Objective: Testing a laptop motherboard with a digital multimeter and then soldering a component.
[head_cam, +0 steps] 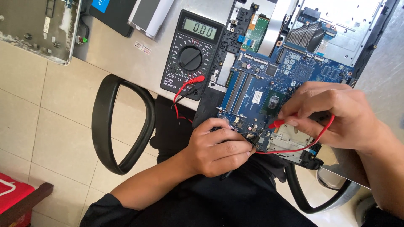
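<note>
A blue laptop motherboard [269,80] lies in an opened laptop shell on a grey table [122,54]. My left hand [216,147] pinches a black test probe against the board's near edge. Between thumb and fingers of my right hand [332,113] sits a red test probe [278,123], its tip down on the board beside the black one. Red and black leads run to a black digital multimeter [191,52] lying left of the board, its display lit.
A black chair armrest [120,126] loops below the table edge, with tiled floor to the left. Another opened laptop case [38,25] lies at the top left. A red stool [12,193] stands at the bottom left.
</note>
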